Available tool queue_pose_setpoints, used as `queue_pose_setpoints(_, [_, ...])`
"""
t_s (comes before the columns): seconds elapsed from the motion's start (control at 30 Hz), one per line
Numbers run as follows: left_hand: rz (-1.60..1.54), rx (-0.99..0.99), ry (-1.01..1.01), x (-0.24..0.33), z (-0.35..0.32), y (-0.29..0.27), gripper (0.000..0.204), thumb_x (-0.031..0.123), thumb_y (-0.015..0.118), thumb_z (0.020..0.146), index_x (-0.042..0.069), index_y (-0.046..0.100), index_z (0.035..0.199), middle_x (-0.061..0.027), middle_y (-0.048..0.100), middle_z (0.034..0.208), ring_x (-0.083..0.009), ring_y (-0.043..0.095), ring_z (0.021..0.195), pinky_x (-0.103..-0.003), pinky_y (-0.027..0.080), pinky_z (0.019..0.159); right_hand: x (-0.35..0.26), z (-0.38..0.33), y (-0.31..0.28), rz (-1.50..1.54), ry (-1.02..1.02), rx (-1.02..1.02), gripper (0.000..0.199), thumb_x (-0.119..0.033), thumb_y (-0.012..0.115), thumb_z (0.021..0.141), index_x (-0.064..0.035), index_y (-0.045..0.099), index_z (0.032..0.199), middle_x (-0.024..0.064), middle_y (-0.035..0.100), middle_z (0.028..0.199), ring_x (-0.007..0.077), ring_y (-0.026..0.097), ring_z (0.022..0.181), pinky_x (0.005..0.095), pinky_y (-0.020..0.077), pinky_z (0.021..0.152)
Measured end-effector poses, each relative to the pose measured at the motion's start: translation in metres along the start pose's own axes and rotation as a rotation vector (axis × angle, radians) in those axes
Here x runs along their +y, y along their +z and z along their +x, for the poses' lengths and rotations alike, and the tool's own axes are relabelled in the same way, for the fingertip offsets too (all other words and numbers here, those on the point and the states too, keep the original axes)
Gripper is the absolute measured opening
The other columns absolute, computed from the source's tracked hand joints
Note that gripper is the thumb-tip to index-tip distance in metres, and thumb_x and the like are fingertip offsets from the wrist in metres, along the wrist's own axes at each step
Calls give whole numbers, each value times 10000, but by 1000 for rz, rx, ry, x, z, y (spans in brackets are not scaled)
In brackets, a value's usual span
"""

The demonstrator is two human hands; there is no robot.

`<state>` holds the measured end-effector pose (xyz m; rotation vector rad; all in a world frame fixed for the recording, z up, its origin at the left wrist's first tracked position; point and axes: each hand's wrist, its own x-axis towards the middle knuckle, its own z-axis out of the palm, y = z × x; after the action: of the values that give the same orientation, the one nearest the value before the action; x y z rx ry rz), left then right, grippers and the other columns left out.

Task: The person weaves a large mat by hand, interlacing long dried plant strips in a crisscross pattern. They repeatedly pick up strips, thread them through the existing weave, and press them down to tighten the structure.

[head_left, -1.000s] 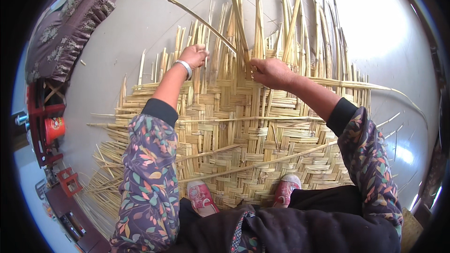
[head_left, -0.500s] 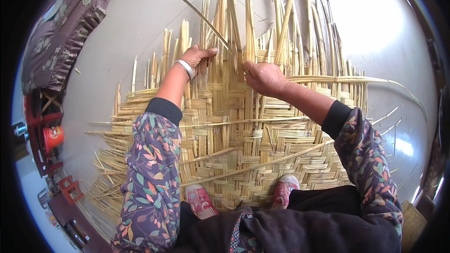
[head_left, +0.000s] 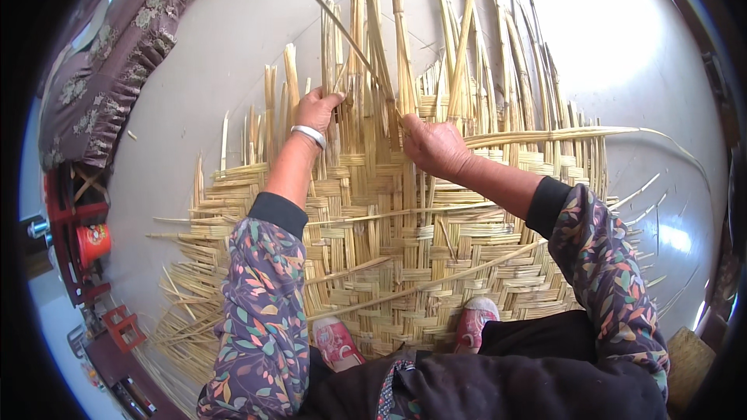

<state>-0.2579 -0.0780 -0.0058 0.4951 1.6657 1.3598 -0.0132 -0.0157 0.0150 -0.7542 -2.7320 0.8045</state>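
A large mat point(head_left: 482, 264) of pale yellow split reed strips lies on the floor, woven in blocks. Long unwoven strips stick up from its far edge. Beyond the woven part, my left hand point(head_left: 315, 113), with a silver bracelet at the wrist, is closed around upright reed strips point(head_left: 331, 54) left of the middle; its fingers are partly hidden. My right hand point(head_left: 437, 146) makes a fist on reed strips near the mat's centre line, beside tall raised strips point(head_left: 401, 47). One long thin strip point(head_left: 327, 15) slants between the hands toward the upper left.
Loose strips point(head_left: 436, 284) lie across the mat, and a bundle point(head_left: 545, 136) runs rightward from my right hand. My red shoes point(head_left: 338, 342) stand on the near part. At left are a draped cloth cover point(head_left: 101, 70), a red bucket point(head_left: 93, 243) and a small red stool point(head_left: 123, 328).
My left hand has shifted slightly left and its fingers have drawn in around the strips. The right hand stays closed near the same strips. The whole view has shifted a little.
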Motion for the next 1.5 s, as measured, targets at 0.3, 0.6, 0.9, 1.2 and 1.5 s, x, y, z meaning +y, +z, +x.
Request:
queue_pose_setpoints(0.3, [-396, -123, 34, 21, -28, -5, 172, 7, 632, 755, 31, 588, 919, -93, 651, 834, -194, 645, 744, -315, 552, 666, 2, 4, 4, 43, 55, 10, 103, -125, 450, 810, -59, 413, 879, 192, 591, 613, 404, 570, 546, 510, 443, 497])
queue_pose_setpoints(0.6, [-188, 131, 163, 19, -30, 22, 114, 146, 653, 840, 51, 595, 864, -62, 624, 708, -117, 602, 623, -228, 475, 539, 8, 7, 9, 31, 127, -1, 149, -140, 485, 814, -57, 406, 910, 199, 587, 633, 398, 575, 570, 516, 447, 540])
queue_pose_setpoints(0.9, [-263, -123, 212, 41, -59, 9, 139, 147, 661, 836, 46, 626, 924, -55, 645, 763, -139, 608, 698, -272, 492, 670, -4, 19, -7, 43, 241, -203, 197, -186, 463, 806, -37, 460, 935, 224, 634, 808, 395, 612, 742, 487, 472, 673])
queue_pose_setpoints(1.2, [-380, -344, -155, 62, -29, -28, 563, 518, 327, 941, 29, 579, 1060, -124, 643, 976, -280, 619, 980, -388, 532, 797, -12, 13, -23, 14, 96, -257, 241, -246, 477, 830, -95, 489, 1018, 179, 628, 733, 365, 618, 682, 481, 484, 636])
queue_pose_setpoints(1.5, [-127, -24, -123, 69, -41, -53, 268, 184, 539, 908, 42, 535, 1136, -92, 619, 1046, -209, 620, 951, -349, 530, 761, 0, 32, -34, 93, -61, -547, 249, -181, 511, 888, -110, 587, 1114, 101, 641, 854, 197, 630, 807, 358, 520, 779])
